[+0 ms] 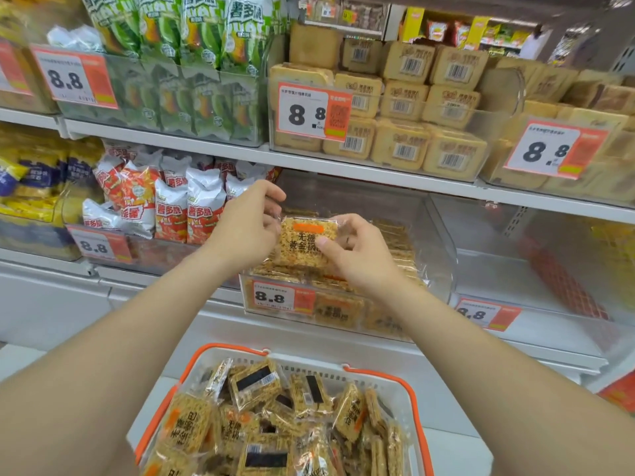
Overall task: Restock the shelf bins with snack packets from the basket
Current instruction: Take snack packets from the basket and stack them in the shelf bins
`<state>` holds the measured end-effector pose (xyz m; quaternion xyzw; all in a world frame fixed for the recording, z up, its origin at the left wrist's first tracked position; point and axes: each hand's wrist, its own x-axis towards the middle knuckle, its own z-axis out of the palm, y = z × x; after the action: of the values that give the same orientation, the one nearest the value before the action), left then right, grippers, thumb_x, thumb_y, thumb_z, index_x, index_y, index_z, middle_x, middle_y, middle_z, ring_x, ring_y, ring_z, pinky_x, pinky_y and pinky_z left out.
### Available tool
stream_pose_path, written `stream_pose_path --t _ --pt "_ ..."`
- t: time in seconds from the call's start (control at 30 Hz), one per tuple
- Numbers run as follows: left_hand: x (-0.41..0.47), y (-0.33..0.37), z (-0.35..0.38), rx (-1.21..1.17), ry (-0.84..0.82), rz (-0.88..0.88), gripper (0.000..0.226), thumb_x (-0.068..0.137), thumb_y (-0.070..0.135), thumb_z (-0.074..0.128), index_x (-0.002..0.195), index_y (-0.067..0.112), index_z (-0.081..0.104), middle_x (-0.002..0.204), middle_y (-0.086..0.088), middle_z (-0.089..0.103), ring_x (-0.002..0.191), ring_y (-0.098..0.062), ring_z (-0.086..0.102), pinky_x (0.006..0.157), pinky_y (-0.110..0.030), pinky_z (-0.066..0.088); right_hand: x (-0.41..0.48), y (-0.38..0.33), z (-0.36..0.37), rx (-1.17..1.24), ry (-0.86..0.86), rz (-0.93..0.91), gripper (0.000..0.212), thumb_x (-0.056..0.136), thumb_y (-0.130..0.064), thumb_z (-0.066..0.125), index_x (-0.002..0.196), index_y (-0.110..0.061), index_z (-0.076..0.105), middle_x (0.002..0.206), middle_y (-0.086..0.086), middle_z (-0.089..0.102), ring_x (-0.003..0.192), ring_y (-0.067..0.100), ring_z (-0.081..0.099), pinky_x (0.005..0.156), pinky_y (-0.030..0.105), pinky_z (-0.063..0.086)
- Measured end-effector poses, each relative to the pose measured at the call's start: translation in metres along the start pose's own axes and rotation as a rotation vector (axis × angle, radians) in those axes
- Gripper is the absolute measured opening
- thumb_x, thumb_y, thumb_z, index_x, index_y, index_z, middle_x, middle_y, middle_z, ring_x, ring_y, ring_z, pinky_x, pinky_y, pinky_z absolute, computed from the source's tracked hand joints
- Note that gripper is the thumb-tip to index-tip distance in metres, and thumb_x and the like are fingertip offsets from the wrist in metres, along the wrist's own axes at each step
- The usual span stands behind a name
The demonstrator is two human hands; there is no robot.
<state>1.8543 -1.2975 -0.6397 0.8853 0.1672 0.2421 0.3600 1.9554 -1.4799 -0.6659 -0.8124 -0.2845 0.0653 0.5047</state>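
Left hand (247, 228): curled, pinching the clear wrapper edge at the packet's upper left corner
Right hand (357, 259): gripping the packet from the right; thumb laid across the printed face, fingers behind it
Snack packet (302, 249): square, golden and grainy, orange stripe and black print towards the camera; held between both hands, tilted, just above the front of the middle bin; not yet let go
Middle bin (441, 235): clear plastic, on the lower shelf, price tag (275, 297) on its front wall; already carrying stacked packets (395, 235) of the same kind, lying flat along the front and standing in a row behind the right hand; plenty of height left under the shelf above
Basket (220, 359): white with an orange rim, low in the view, near the body and below the bin; heaped with loose packets (254, 383) of the same snack, lying every way up
Done: probably an early part only, judging by the lower layers in the bin
In hand: placing this one packet into the middle bin
Left: most of the job, going by the heap in the basket; many more trips from basket to bin
Bin to the right (515, 269): clear, own price tag; whether due for this stock, cannot tell
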Motion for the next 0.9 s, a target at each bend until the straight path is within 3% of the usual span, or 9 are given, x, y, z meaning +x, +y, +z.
stream_pose_path --t 0.07,0.13,0.23,0.33,0.43,0.53,0.63,0.8,0.9 --pt "0.005 -0.007 0.010 0.108 0.025 0.025 0.044 0.096 0.004 0.067 0.133 0.019 0.051 0.119 0.000 0.062 0.099 -0.020 0.065 0.093 -0.040 0.057 0.013 0.001 0.004 -0.028 0.093 -0.020 0.032 0.094 -0.037 0.076 0.119 -0.029 0.059 0.102 -0.001 0.067 0.094 0.017 0.068 0.084 0.041 0.060" --pt "0.006 -0.011 0.020 0.228 0.023 0.074 0.044 0.093 0.007 0.069 0.130 0.015 0.045 0.123 -0.007 0.056 0.103 -0.029 0.063 0.090 -0.048 0.054 0.028 0.001 0.009 -0.046 0.210 -0.026 0.031 0.094 -0.033 0.077 0.118 -0.026 0.058 0.100 -0.003 0.065 0.093 0.017 0.065 0.082 0.034 0.053" --pt "0.006 -0.009 0.030 0.347 -0.021 0.155 0.025 0.095 0.013 0.060 0.114 0.011 0.044 0.108 -0.009 0.051 0.092 -0.032 0.058 0.075 -0.039 0.042 0.053 0.003 0.013 -0.092 0.298 -0.006 0.037 0.095 -0.033 0.077 0.124 -0.019 0.058 0.110 -0.006 0.061 0.105 0.016 0.058 0.090 0.031 0.046" --pt "0.003 -0.012 0.043 0.424 -0.132 0.161 0.019 0.101 0.030 0.054 0.104 0.012 0.055 0.102 -0.007 0.055 0.096 -0.030 0.060 0.075 -0.038 0.040 0.080 0.010 0.020 -0.068 0.303 0.027 0.033 0.094 -0.030 0.078 0.120 -0.017 0.063 0.107 -0.004 0.064 0.102 0.019 0.061 0.085 0.029 0.046" --pt "0.001 -0.024 0.055 0.475 -0.276 0.138 0.034 0.103 0.042 0.049 0.114 0.011 0.057 0.116 -0.012 0.057 0.112 -0.033 0.056 0.087 -0.042 0.042 0.116 0.013 0.034 -0.025 0.336 0.090 0.030 0.093 -0.027 0.079 0.116 -0.016 0.063 0.107 0.002 0.069 0.103 0.024 0.067 0.083 0.033 0.053" --pt "0.003 -0.031 0.057 0.506 -0.289 0.164 0.038 0.103 0.044 0.047 0.121 0.012 0.055 0.124 -0.012 0.053 0.119 -0.034 0.051 0.099 -0.044 0.042 0.145 0.012 0.043 -0.133 0.325 0.105 0.023 0.096 -0.025 0.074 0.116 -0.016 0.067 0.119 0.010 0.073 0.115 0.028 0.068 0.094 0.036 0.056" --pt "0.004 -0.032 0.059 0.519 -0.276 0.179 0.036 0.103 0.042 0.045 0.123 0.013 0.053 0.126 -0.012 0.054 0.119 -0.033 0.052 0.098 -0.043 0.041 0.159 0.013 0.051 -0.268 0.292 0.055 0.027 0.101 -0.020 0.066 0.127 -0.012 0.065 0.126 0.011 0.070 0.118 0.029 0.066 0.097 0.037 0.055" --pt "0.004 -0.033 0.062 0.532 -0.260 0.161 0.031 0.103 0.042 0.042 0.117 0.016 0.051 0.125 -0.009 0.054 0.117 -0.031 0.052 0.095 -0.042 0.041 0.169 0.010 0.060 -0.445 0.326 0.012 0.025 0.105 -0.016 0.059 0.122 0.001 0.062 0.122 0.016 0.066 0.114 0.030 0.065 0.094 0.036 0.054" --pt "0.003 -0.034 0.062 0.527 -0.266 0.162 0.033 0.103 0.042 0.041 0.119 0.016 0.052 0.125 -0.009 0.053 0.116 -0.031 0.052 0.094 -0.042 0.042 0.164 0.013 0.062 -0.536 0.315 -0.029 0.021 0.104 -0.005 0.055 0.123 -0.005 0.065 0.120 0.014 0.067 0.112 0.030 0.066 0.086 0.033 0.053"
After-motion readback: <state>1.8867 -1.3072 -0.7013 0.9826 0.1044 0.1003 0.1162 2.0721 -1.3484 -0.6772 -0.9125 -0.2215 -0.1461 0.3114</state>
